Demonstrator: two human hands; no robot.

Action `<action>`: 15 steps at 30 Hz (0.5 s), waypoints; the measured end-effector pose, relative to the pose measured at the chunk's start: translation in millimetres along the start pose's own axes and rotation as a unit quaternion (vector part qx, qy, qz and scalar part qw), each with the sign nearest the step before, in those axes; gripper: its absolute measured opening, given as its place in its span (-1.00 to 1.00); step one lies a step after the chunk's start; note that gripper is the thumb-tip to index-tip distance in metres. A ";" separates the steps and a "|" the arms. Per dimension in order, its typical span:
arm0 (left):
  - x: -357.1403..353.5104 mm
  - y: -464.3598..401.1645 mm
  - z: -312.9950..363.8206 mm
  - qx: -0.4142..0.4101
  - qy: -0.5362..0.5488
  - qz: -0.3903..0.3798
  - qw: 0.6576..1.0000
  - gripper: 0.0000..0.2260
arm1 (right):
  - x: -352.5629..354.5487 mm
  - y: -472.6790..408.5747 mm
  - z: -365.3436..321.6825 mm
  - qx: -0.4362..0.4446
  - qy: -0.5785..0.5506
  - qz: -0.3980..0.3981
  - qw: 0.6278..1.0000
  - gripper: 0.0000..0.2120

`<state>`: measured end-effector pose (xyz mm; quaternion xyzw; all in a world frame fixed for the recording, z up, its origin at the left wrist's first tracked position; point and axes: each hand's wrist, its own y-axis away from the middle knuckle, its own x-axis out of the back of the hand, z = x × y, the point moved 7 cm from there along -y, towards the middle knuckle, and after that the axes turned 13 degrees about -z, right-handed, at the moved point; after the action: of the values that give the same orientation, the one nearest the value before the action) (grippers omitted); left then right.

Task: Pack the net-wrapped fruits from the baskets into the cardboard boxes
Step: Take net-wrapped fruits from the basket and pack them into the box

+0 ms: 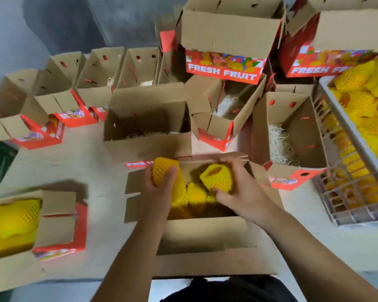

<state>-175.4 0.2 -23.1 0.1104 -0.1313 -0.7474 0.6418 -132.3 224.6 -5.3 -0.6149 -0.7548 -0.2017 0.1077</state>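
Both hands (162,188) round foam-netted yellow fruits (218,177) over corrugated cardboard box (205,234).

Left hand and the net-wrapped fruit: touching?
Touching. The head view shows the left hand with fingers and thumb curled round the net-wrapped fruit above the open box.

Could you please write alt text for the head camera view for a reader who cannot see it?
Both hands, left and right, each lower a yellow net-wrapped fruit into an open cardboard box. Straw-lined open boxes stand behind, and a basket of fruit stands right.
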 end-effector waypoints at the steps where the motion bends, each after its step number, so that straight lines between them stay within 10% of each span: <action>1: 4.8 -0.9 -2.7 -0.003 0.001 -0.007 1.000 -0.71 | -14.5 -7.8 7.2 -0.034 0.035 -0.089 0.995 -0.40; 8: -2.3 -10.3 -13.1 -0.023 -0.038 -0.058 0.997 -0.81 | -92.5 -50.4 66.4 -0.207 0.322 -0.423 0.822 -0.54; 15: -0.4 -19.2 -21.4 0.033 -0.023 -0.053 0.998 -0.74 | -105.3 -55.9 75.1 -0.244 0.272 -0.345 0.865 -0.58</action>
<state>-186.1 2.1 -49.7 0.1209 -0.1644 -0.7779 0.5943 -157.0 155.2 -125.4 -0.2429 -0.7861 -0.5629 0.0784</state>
